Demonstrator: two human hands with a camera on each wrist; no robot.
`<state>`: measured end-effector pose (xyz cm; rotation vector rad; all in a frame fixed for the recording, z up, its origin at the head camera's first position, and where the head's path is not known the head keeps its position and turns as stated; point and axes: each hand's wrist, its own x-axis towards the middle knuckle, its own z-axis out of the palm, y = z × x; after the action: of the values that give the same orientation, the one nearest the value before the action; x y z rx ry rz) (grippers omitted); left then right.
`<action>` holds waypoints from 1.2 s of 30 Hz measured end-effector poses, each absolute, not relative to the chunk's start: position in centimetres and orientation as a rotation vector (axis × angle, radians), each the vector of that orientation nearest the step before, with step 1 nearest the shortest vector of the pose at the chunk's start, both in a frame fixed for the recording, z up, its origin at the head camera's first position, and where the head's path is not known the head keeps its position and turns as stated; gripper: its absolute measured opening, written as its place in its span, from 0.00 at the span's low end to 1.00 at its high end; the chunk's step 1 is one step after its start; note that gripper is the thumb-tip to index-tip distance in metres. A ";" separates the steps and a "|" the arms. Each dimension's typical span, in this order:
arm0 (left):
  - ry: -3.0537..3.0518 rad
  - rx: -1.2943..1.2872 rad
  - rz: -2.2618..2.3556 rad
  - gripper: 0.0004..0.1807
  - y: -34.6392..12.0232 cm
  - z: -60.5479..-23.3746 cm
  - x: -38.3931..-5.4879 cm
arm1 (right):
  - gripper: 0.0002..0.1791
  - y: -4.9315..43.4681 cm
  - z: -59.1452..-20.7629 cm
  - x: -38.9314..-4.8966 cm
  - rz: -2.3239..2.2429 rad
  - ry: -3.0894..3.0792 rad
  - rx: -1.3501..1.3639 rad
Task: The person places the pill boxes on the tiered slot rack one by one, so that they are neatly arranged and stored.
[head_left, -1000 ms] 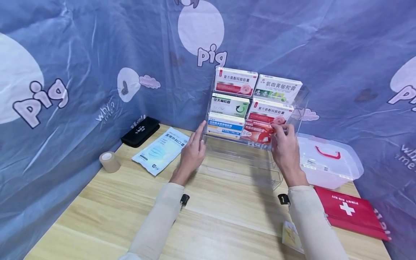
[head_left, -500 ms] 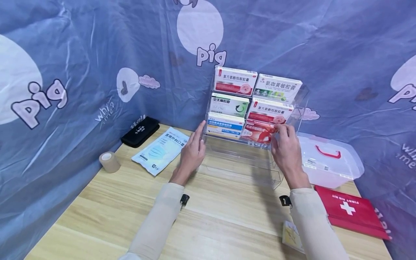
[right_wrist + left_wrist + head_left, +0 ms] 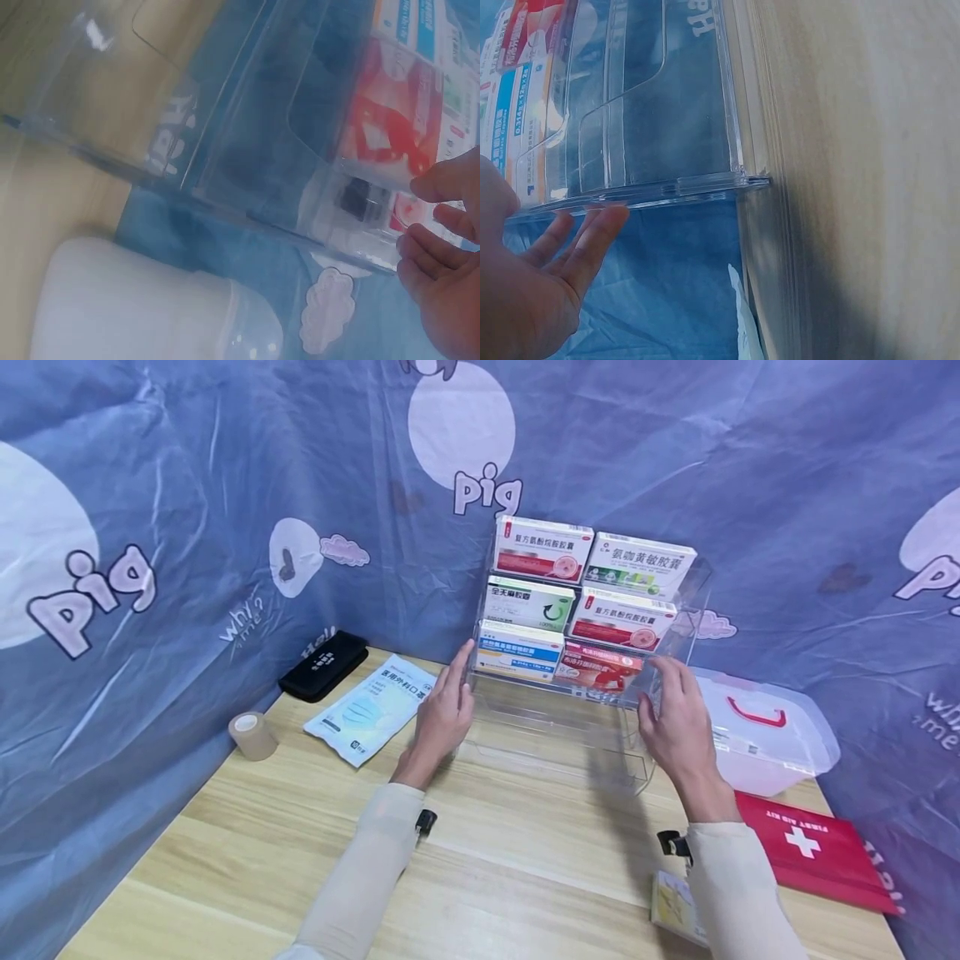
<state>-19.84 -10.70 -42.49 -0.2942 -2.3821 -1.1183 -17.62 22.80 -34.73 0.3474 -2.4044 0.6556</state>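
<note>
A tiered clear acrylic rack (image 3: 551, 735) stands on the table, with several medicine boxes in its upper tiers. My left hand (image 3: 446, 710) rests against the rack's left side, fingers fairly straight; the left wrist view shows this hand (image 3: 536, 281) at the clear side wall. Beside the rack's right edge is my right hand (image 3: 678, 722), fingers loosely bent and holding nothing. Nearest to it sits a red medicine box (image 3: 598, 667), right of a blue-and-white one (image 3: 519, 650). In the right wrist view the fingertips of that hand (image 3: 450, 277) are close to the red box (image 3: 394, 112).
A lidded plastic box (image 3: 761, 727) with a red handle and a red first aid pouch (image 3: 817, 852) lie to the right. A small yellowish box (image 3: 675, 906) is near my right sleeve. Left are a mask packet (image 3: 371, 708), a black case (image 3: 324, 665) and a tape roll (image 3: 252, 736).
My right hand has let go of the red medicine box and moved right and slightly toward me, leaving the box's front in sight. My left hand has stayed at the rack's side.
</note>
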 end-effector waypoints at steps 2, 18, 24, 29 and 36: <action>-2.383 -0.297 -1.120 0.40 -10.7 -42.5 -19.8 | 0.30 23.2 -34.7 -16.9 0.657 -2.395 0.351; -2.349 -0.291 -1.114 0.39 -10.6 -42.5 -19.7 | 0.33 28.1 -36.2 -9.8 0.539 -2.643 0.523; -2.345 -0.286 -1.104 0.39 -10.5 -42.6 -19.7 | 0.35 30.4 -38.6 -7.3 0.557 -2.952 0.580; -2.347 -0.288 -1.106 0.40 -10.5 -42.7 -19.6 | 0.44 32.5 -40.3 -5.6 0.704 -3.258 0.474; -2.345 -0.286 -1.096 0.39 -10.5 -42.7 -19.8 | 0.68 35.0 -42.5 -4.8 0.688 -3.679 0.028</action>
<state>-19.77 -10.45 -42.67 -0.2861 -2.3448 -1.0959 -4.78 35.01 -42.49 0.0283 -3.6786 0.6881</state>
